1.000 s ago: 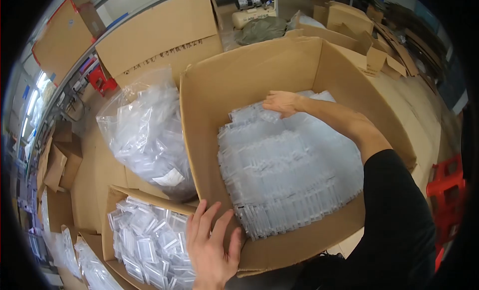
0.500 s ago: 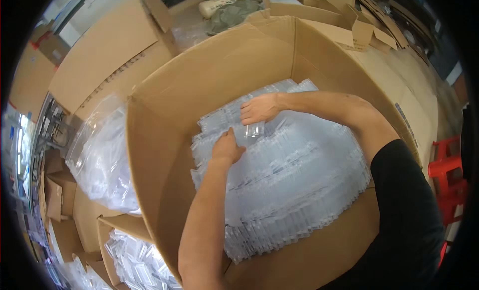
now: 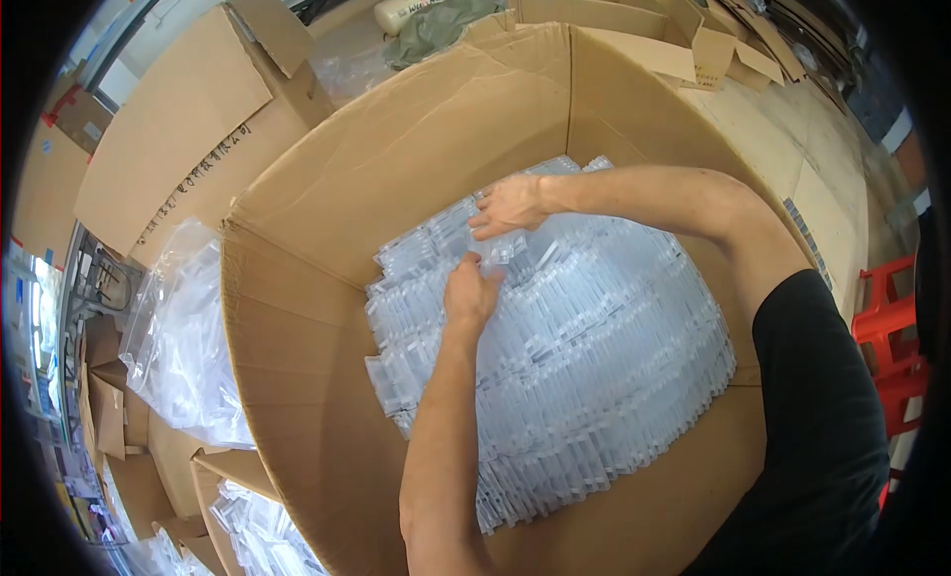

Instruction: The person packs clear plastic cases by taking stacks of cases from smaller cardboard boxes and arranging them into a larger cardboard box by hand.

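Note:
Rows of clear plastic cases (image 3: 604, 338), tightly stacked on edge, fill the middle of a large cardboard box (image 3: 307, 378). My right hand (image 3: 510, 208) reaches over the far rows with its fingers bent down around a clear case. Just nearer to me, my left hand (image 3: 471, 294) is closed at the near side of the same spot, thumb and forefinger against clear plastic. A small clear case (image 3: 510, 247) shows between the two hands, lying at an angle to the rows. My fingers and the see-through plastic partly hide its outline.
Left of the box lies a clear bag (image 3: 188, 348) of plastic pieces. A smaller carton (image 3: 238, 467) below it holds loose clear pieces. Flattened cardboard (image 3: 802, 160) lies on the right, near red stools (image 3: 885, 318). An air compressor (image 3: 424, 8) stands at the back.
My hands have come closer together around the clear case, the left moving slightly right in view. The box and its surroundings have shifted left and slightly down with the camera.

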